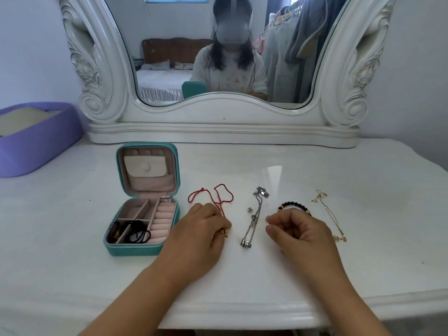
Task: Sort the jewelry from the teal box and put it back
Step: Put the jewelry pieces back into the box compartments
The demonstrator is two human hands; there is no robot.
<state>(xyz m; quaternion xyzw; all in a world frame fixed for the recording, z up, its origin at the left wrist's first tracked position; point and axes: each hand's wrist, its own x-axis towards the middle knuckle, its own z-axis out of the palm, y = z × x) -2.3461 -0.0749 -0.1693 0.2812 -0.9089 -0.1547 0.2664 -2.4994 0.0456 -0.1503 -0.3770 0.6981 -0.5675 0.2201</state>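
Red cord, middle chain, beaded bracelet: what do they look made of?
Red cord: thin twisted thread, matte. Middle chain: silver-toned metal by its glinting links, alloy unclear. Beaded bracelet: dark glossy round beads, stone or glass, cannot tell.

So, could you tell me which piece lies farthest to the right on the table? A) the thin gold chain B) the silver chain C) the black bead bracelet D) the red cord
A: the thin gold chain lies right of the black bead bracelet, the silver chain and the red cord.
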